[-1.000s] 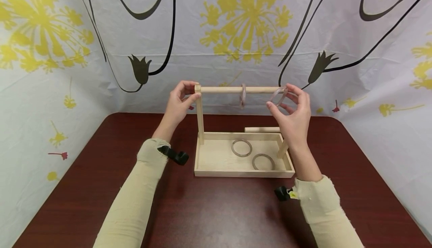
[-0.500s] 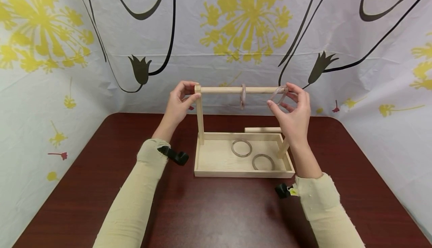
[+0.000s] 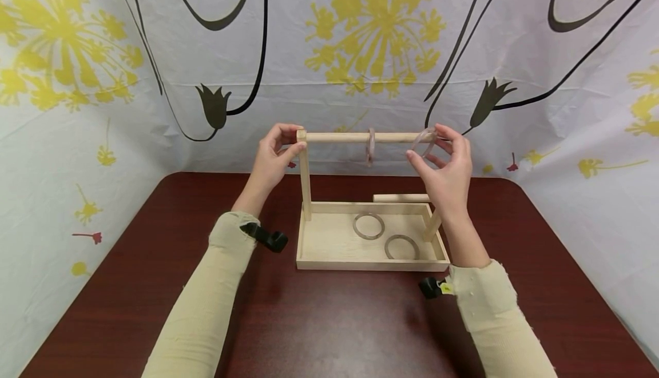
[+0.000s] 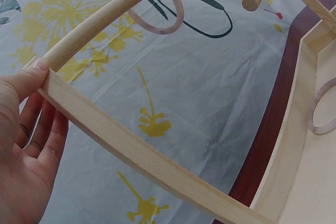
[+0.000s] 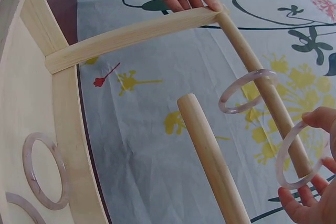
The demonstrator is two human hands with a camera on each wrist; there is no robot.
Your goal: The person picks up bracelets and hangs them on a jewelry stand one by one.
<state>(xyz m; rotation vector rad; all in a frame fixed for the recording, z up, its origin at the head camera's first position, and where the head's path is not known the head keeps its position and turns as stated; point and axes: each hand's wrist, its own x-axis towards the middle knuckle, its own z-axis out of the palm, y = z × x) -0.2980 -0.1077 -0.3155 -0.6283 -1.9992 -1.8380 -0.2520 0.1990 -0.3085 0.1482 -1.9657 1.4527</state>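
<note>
A wooden bangle stand has an upper bar (image 3: 334,136) fixed to a tall left post (image 3: 306,180). My left hand (image 3: 273,152) grips the corner where they meet, thumb in front. One pale, marbled bangle (image 3: 371,149) hangs midway along this bar. At the bar's free right end, my right hand (image 3: 448,178) pinches another bangle (image 5: 281,163) between thumb and fingers. In the right wrist view that bangle encircles the bar's end. Two more bangles, an upper one (image 3: 354,226) and a lower one (image 3: 401,236), lie in the stand's tray (image 3: 373,265).
Behind the tray runs a lower bar (image 3: 400,198), carried by a short right post (image 3: 431,226) partly covered by my right wrist. The stand sits on a dark red-brown table (image 3: 340,321). A flower-printed white cloth (image 3: 278,52) encloses the back and sides.
My right hand has shifted slightly left with its bangle, further onto the upper bar's end. My left hand and the other bangles stay where they were.
</note>
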